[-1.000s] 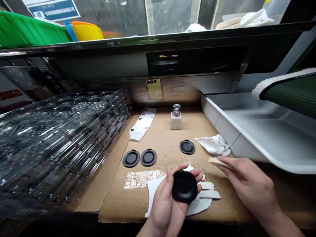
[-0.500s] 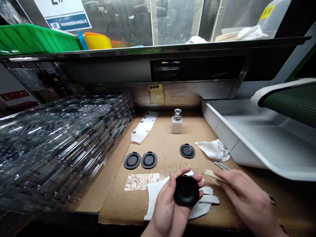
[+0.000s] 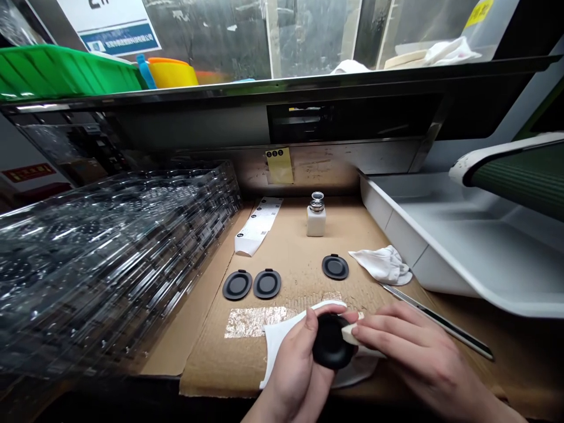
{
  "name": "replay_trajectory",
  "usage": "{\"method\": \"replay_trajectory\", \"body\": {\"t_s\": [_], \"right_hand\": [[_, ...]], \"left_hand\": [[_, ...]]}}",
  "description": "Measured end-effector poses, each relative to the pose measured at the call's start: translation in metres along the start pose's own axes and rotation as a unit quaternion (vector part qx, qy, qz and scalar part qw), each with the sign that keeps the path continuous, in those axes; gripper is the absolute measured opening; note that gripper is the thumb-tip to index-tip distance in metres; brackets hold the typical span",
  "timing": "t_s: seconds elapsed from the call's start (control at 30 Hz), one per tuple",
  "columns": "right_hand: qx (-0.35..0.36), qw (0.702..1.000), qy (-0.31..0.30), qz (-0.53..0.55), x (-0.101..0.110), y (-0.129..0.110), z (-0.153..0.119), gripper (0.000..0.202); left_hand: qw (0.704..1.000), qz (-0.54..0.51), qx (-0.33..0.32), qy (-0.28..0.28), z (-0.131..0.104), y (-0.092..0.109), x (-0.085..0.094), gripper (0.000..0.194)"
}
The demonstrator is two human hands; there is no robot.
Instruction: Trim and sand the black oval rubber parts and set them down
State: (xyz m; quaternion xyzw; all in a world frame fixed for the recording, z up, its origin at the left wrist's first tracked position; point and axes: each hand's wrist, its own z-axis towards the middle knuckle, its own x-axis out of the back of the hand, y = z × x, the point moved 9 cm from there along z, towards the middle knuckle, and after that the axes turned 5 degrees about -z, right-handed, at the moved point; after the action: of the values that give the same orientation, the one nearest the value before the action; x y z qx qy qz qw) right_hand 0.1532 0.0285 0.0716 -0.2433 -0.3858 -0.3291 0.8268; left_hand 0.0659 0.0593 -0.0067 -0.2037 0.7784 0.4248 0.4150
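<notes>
A round black part (image 3: 331,342) lies in my left hand (image 3: 300,364), its fingers wrapped round the edge. My right hand (image 3: 418,346) pinches a small cream-coloured piece (image 3: 351,333) against the right side of that part. Under both hands a white glove (image 3: 274,343) is spread on the cardboard. Two dark round lids (image 3: 237,285) (image 3: 267,284) lie side by side to the left, and another similar lid (image 3: 335,267) lies farther right. A long thin metal tool (image 3: 440,320) rests beyond my right hand, beside a crumpled white cloth (image 3: 385,264).
Stacked clear plastic trays (image 3: 132,235) fill the left side. A small white bottle with a metal top (image 3: 316,220) and a label strip (image 3: 259,226) stand and lie farther back. A grey-white bin (image 3: 484,247) borders the right, below a green conveyor (image 3: 520,176).
My right hand has moved left, bringing the cream-coloured piece onto the black part. More of the metal tool now shows. My left hand still holds the part.
</notes>
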Motion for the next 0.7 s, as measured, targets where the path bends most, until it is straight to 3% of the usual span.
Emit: {"method": "replay_trajectory", "body": {"t_s": [0.23,0.4,0.47,0.57,0.7], "right_hand": [[-0.001,1.0,0.027,-0.004,0.008,-0.005,0.014,0.026],[-0.043,0.996,-0.026,0.07,0.0,0.015,-0.007,0.024],[-0.111,0.992,0.03,0.054,0.005,0.038,-0.024,0.022],[-0.188,0.975,0.105,-0.059,0.007,0.058,-0.046,0.023],[-0.156,0.983,-0.001,-0.098,-0.024,0.047,-0.049,0.023]], "left_hand": [[1.0,0.004,0.003,-0.012,0.003,0.0,-0.006,0.037],[1.0,-0.026,0.008,0.014,0.005,0.01,0.008,0.037],[0.999,-0.041,0.017,0.009,0.006,0.012,0.009,0.039],[0.998,-0.058,0.034,0.002,0.006,0.01,0.008,0.043],[0.995,-0.084,0.043,-0.015,0.007,0.004,0.005,0.043]]}}
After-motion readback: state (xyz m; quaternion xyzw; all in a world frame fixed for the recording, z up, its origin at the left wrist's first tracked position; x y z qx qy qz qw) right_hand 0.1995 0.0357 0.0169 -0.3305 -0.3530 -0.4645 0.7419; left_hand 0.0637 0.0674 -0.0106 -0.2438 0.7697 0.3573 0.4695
